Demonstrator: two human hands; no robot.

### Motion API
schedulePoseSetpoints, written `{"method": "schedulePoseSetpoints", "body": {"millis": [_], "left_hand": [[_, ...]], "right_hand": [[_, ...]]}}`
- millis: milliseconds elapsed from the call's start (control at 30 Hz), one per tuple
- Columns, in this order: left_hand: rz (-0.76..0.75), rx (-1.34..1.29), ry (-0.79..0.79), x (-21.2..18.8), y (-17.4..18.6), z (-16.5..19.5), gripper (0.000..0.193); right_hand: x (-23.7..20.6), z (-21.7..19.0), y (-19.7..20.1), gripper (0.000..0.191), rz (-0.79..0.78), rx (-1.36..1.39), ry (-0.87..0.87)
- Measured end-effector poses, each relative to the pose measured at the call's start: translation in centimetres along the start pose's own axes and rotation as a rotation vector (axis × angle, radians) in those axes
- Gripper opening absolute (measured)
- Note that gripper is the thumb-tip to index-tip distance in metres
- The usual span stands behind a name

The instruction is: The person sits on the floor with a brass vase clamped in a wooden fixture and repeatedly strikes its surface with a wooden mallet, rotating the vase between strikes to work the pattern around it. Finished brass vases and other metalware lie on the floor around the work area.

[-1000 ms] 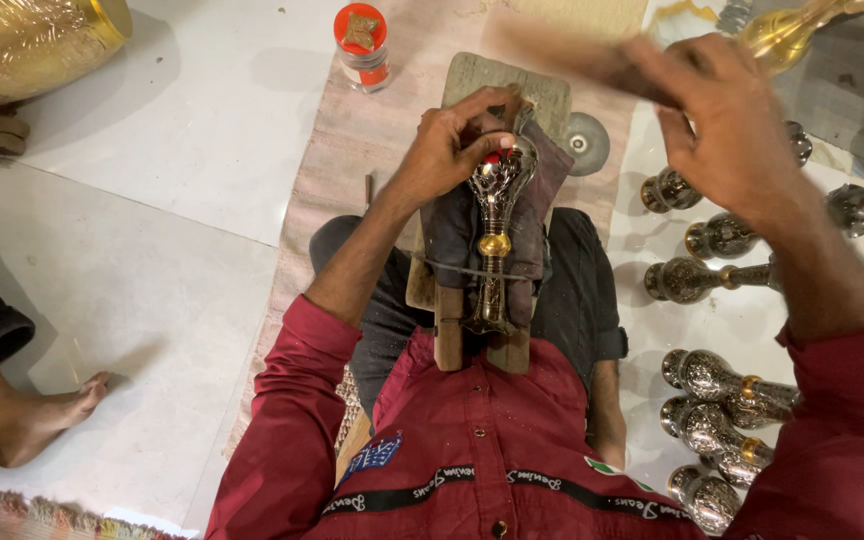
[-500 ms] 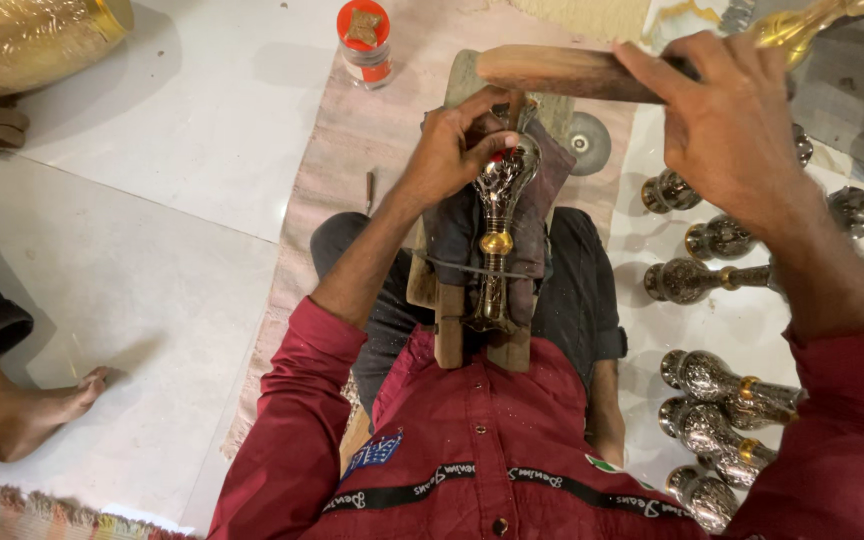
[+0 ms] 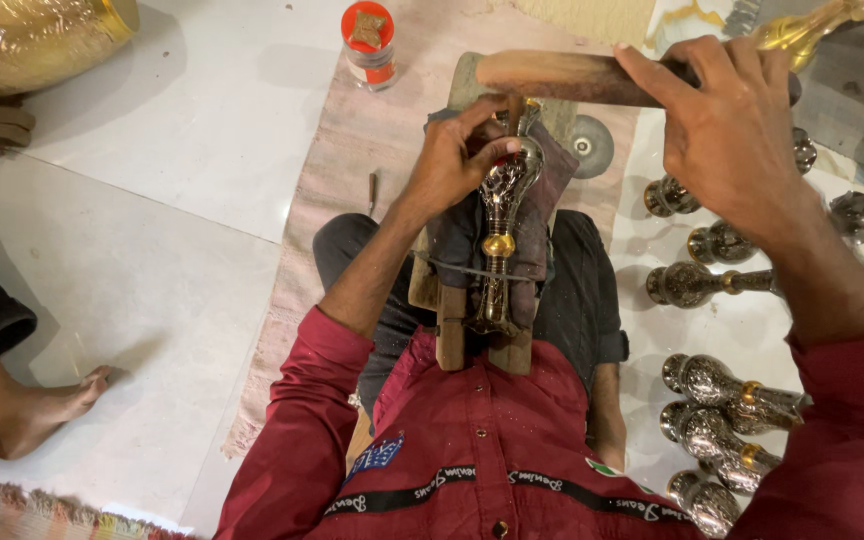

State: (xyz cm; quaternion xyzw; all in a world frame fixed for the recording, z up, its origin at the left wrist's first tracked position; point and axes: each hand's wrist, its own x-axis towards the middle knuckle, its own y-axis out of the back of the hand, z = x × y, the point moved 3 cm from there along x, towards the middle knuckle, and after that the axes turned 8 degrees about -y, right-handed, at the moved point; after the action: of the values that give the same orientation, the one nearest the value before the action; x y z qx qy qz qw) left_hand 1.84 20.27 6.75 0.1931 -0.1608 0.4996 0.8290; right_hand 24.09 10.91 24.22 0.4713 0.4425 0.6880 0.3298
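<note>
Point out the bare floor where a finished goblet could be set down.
Bare white tile lies between the mat and another person's foot. The tile beside the right hand is crowded with metal goblets.

One head-worn camera looks steeply down, close over the person's lap, hands and surrounding floor (image 3: 152,200).

Engraved metal goblet (image 3: 500,235) and wooden mallet (image 3: 577,77).
Silver goblet with brass collar lies lengthwise, clamped in a wooden block on the lap; the mallet sits crosswise just above its bowl.
</note>
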Motion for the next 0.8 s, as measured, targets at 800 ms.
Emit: {"method": "schedulePoseSetpoints", "body": {"millis": [800], "left_hand": [[0.373, -0.35, 0.037, -2.7, -0.9, -1.1, 0.054]], "right_hand": [[-0.8, 2.5, -5.7, 0.068, -0.225, -0.357, 0.089]]}}
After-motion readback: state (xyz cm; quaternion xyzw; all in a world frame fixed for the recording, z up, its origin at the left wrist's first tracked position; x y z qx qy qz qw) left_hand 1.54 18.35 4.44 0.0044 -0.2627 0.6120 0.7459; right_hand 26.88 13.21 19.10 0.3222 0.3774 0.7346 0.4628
